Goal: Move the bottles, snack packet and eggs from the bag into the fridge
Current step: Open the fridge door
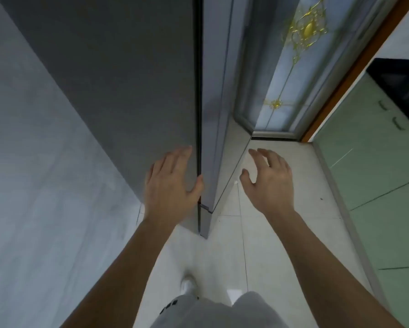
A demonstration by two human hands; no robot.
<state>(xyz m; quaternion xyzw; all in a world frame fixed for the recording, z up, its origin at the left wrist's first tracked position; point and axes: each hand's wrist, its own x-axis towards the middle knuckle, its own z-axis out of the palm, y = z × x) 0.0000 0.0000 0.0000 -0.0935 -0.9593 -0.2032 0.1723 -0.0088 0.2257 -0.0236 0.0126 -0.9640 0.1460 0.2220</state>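
Both hands at the fridge (127,91) — neither holds anything.
The fridge stands directly ahead on the white tiled floor (281,245), its door (215,114) meeting the grey side panel at a dark seam. The left hand (168,185) lies flat on that panel, fingers straight, thumb at the seam. The right hand (269,183) is released, fingers spread and lightly bent, just beside the door's front face — contact cannot be confirmed.

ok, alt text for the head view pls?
A person's left hand lies flat on a grey fridge panel beside its dark vertical seam, while the right hand hovers open just right of it. White floor tiles below; green cabinets at right.
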